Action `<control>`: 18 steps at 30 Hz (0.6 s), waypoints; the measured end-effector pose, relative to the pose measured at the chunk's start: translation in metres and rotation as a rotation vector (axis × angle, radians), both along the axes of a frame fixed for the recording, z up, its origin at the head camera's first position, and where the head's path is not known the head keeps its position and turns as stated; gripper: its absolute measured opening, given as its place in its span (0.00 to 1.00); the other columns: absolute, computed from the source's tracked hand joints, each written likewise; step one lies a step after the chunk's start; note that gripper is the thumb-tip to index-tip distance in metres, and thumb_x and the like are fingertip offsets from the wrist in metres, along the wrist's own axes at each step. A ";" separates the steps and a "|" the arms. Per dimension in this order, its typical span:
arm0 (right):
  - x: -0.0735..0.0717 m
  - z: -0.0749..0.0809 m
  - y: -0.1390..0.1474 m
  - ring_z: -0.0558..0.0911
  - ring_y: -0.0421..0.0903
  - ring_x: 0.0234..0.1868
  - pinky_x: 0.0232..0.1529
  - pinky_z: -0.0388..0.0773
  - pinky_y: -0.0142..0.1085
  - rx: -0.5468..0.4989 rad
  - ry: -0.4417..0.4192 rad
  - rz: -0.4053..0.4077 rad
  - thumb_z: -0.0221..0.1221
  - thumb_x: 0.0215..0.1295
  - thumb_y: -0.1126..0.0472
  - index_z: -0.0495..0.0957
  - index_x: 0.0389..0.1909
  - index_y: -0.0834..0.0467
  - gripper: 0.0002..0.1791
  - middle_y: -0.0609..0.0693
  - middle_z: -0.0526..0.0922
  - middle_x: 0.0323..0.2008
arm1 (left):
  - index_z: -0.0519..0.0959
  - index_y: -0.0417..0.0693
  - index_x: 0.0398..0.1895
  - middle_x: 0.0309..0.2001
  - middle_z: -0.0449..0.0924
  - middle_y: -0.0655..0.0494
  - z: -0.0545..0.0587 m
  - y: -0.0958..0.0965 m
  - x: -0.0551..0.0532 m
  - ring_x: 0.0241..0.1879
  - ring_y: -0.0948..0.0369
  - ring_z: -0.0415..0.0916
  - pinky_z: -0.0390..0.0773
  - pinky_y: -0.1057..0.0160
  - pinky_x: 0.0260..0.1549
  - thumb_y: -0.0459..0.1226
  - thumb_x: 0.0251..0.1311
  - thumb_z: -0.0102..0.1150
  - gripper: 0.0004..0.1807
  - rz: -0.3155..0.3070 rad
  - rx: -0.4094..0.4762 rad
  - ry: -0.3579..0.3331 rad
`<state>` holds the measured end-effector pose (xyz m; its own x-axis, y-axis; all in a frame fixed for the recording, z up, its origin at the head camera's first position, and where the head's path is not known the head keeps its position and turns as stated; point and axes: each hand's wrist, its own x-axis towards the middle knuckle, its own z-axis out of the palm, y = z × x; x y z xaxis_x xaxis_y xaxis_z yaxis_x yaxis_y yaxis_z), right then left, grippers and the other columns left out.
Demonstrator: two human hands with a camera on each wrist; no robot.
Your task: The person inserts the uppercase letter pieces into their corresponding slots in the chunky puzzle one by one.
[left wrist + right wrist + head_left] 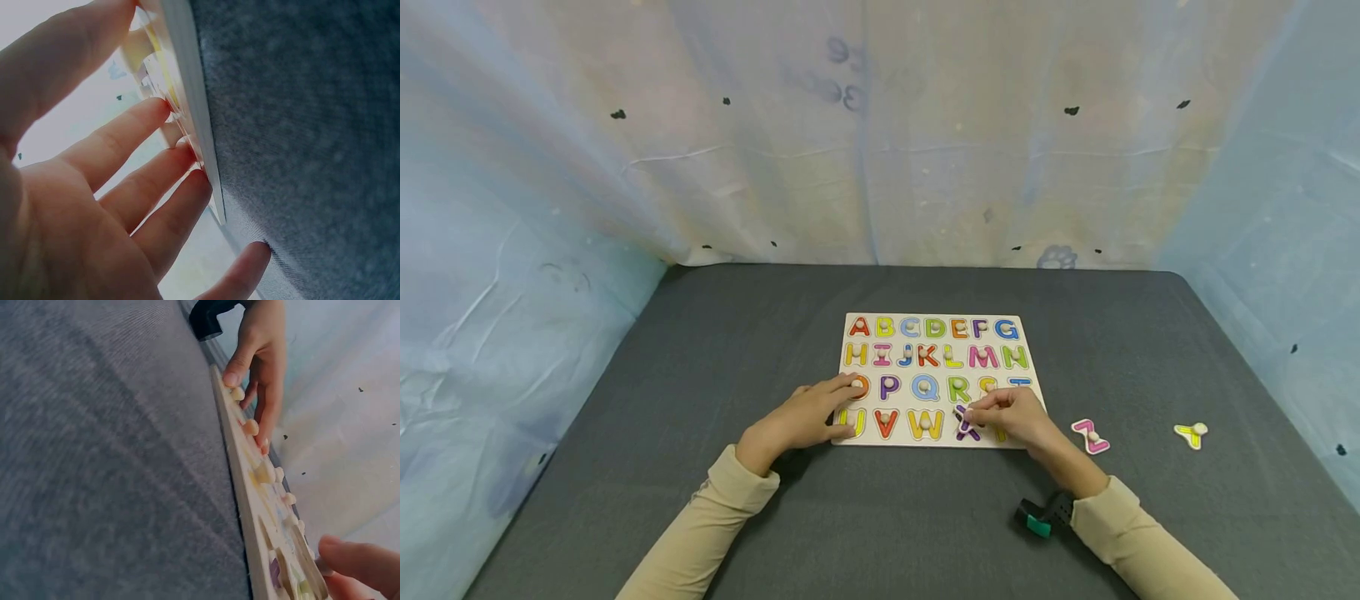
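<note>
A white alphabet puzzle board [898,442] with knobbed colourful letters lies on the table. My left hand [808,414] rests at its left edge, thumb by the U and fingertips over the O. In the left wrist view the spread fingers [169,219] touch the board's side, and the little finger meets the cloth. Over the bottom row, my right hand [1015,414] pinches the purple letter X piece [962,418] by thumb and fingertips. That piece sits tilted over its X-shaped slot, slightly out of line with it. The right hand partly covers the slots to the right of the X.
Right of the board lie a pink letter Z piece [1090,437] and, farther right, a yellow letter Y piece [1189,433]. A black strap device with a green part [1039,527] hangs under the right wrist. Pale sheets [925,167] enclose the grey table [760,317].
</note>
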<state>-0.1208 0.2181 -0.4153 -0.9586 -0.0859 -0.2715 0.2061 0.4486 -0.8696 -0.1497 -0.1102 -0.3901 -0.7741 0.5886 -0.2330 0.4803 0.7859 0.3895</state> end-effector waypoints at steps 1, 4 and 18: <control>0.000 -0.001 0.000 0.68 0.33 0.21 0.23 0.63 0.27 0.005 0.006 0.015 0.70 0.54 0.57 0.85 0.33 0.66 0.15 0.35 0.81 0.20 | 0.65 0.50 0.70 0.74 0.59 0.46 0.000 0.000 0.000 0.73 0.47 0.59 0.61 0.39 0.64 0.45 0.61 0.61 0.34 -0.004 0.002 0.005; 0.000 -0.004 0.001 0.67 0.32 0.20 0.21 0.62 0.27 0.012 0.026 0.053 0.71 0.52 0.58 0.86 0.33 0.67 0.15 0.37 0.82 0.19 | 0.66 0.49 0.70 0.74 0.60 0.46 0.001 -0.001 0.001 0.73 0.47 0.60 0.62 0.38 0.63 0.45 0.61 0.62 0.34 -0.014 0.009 0.012; -0.002 -0.005 0.000 0.63 0.30 0.15 0.17 0.59 0.25 0.034 0.045 0.119 0.71 0.50 0.61 0.86 0.32 0.68 0.13 0.36 0.74 0.12 | 0.66 0.48 0.69 0.74 0.60 0.45 0.002 -0.001 0.000 0.72 0.46 0.60 0.62 0.38 0.63 0.44 0.60 0.63 0.34 -0.015 0.030 0.000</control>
<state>-0.1229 0.2179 -0.4201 -0.9535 -0.1913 -0.2329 0.1106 0.4969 -0.8608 -0.1494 -0.1112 -0.3886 -0.7652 0.6068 -0.2151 0.4919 0.7667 0.4126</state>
